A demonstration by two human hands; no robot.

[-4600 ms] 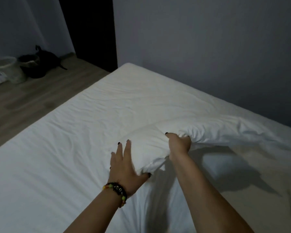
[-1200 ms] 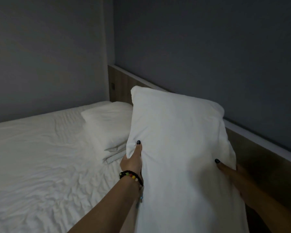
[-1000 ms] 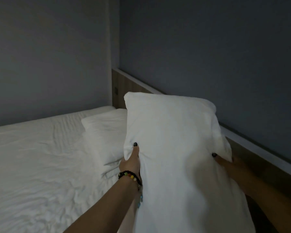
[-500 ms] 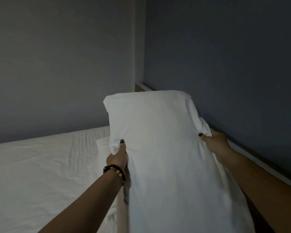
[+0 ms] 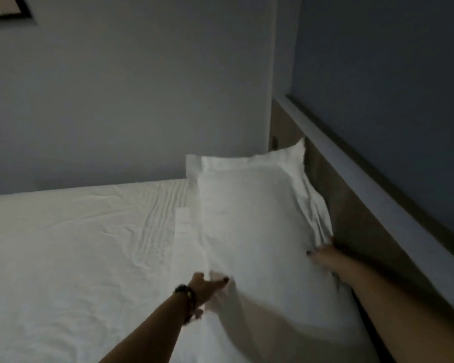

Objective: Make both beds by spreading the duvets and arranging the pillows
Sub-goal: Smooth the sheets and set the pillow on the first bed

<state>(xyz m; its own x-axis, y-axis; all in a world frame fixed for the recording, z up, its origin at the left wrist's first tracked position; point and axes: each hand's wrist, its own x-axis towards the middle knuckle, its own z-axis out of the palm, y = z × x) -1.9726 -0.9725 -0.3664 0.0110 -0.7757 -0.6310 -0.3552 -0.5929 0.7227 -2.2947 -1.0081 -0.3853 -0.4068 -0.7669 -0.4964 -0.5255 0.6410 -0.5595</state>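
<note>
Pillow [image 5: 257,231] lies at bed head, far end leaning on headboard [image 5: 357,221], for tidy alignment. Left hand [image 5: 207,282] and right hand [image 5: 325,258] clutch opposite side edges, steadying placement on sheet [image 5: 76,244].

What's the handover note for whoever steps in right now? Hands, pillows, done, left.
Left hand: on the near left edge of the top pillow, thumb on the fabric; grip looks loose, cannot tell if it is closed.
Right hand: at the pillow's right side, beside the headboard; fingers hidden behind the fabric.
Top pillow lies at the head of the bed, on a second pillow whose edge shows at its left.
Done: this bed's white duvet is spread, though wrinkled; pillows are at the headboard.
Left: square and release the top pillow, smooth wrinkles. The other bed is out of view.
</note>
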